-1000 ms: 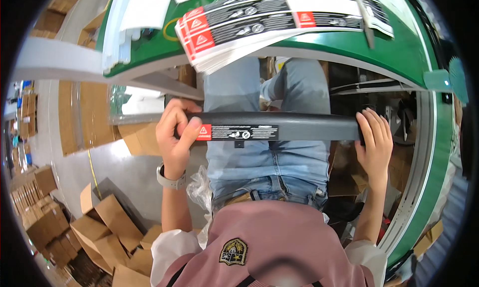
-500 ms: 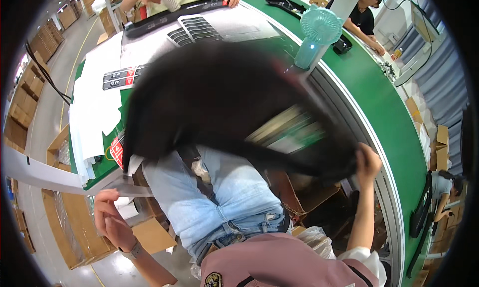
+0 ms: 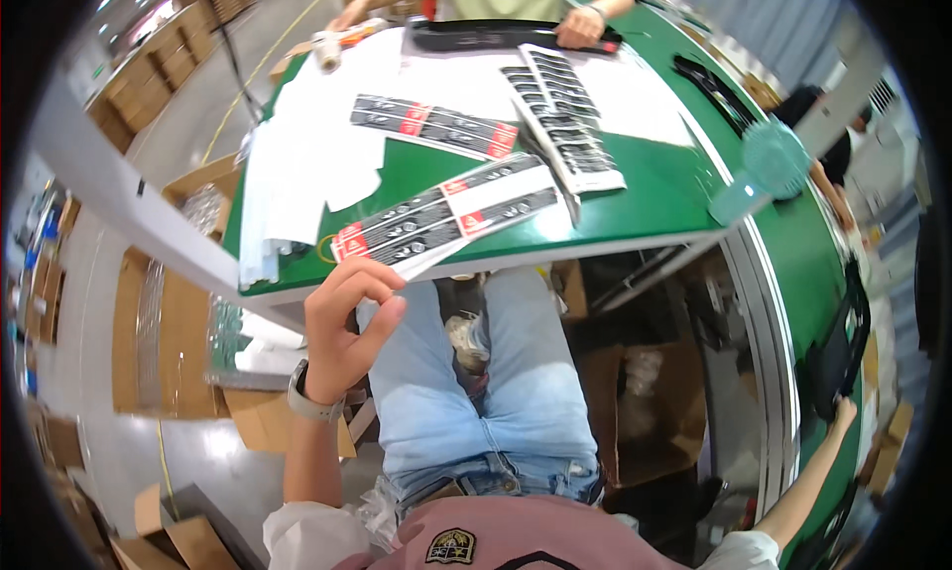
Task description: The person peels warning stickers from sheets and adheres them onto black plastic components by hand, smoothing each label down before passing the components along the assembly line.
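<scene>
My right hand (image 3: 844, 412) reaches far out to the right and grips the near end of a black molded plastic panel (image 3: 841, 347) by the green side counter. The panel is long and curved, with an opening in it; the grip itself is small and partly hidden. Over my lap, by the table's front edge, my left hand (image 3: 347, 322) is loosely curled, its thumb and fingertips a little apart and nothing visible between them. Just beyond it lies a sheet of black, white and red labels (image 3: 407, 227). A second label sheet (image 3: 436, 126) is farther back.
A strip sheet of black pieces (image 3: 567, 124) lies on the green table (image 3: 635, 208) beside white paper (image 3: 297, 154). A teal handheld fan (image 3: 759, 173) stands at the right corner. Across the table a co-worker's hand (image 3: 581, 27) rests on a black bar (image 3: 486, 36). An open carton (image 3: 650, 411) sits below.
The black panel has gone from above my lap to the right-hand counter, with my right hand on it. My left hand has come up to the table edge. The view has shifted.
</scene>
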Motion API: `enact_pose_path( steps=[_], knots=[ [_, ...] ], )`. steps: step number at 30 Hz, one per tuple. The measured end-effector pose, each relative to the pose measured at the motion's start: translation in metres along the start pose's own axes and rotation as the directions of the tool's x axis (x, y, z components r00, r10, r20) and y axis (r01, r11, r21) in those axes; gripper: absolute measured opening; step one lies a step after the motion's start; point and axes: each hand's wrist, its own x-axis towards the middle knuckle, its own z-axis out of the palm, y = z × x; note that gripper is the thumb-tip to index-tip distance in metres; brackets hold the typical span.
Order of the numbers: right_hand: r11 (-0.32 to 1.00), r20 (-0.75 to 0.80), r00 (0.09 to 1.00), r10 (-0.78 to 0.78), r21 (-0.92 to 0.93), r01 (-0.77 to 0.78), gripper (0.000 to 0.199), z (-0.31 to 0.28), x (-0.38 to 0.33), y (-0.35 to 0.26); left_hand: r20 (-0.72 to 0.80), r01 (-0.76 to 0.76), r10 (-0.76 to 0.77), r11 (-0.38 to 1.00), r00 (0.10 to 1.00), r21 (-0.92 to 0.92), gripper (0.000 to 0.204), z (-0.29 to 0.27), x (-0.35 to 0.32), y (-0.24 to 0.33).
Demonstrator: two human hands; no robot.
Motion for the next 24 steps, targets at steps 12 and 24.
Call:
enact_pose_path(
  steps=[12,24],
  knots=[
    [0.599,-0.414,0.888,-0.200,0.666,0.445,0.028,-0.104,-0.104,-0.442,0.101,-0.074,0.044,0.946,0.994,0.315,0.015,0.059,0.096,0.014],
    [-0.067,-0.451,0.532,-0.717,0.803,0.592,0.042,-0.186,-0.241,-0.788,0.347,-0.256,0.109,0.875,0.931,0.412,0.030,0.110,0.138,-0.027]
  ],
)
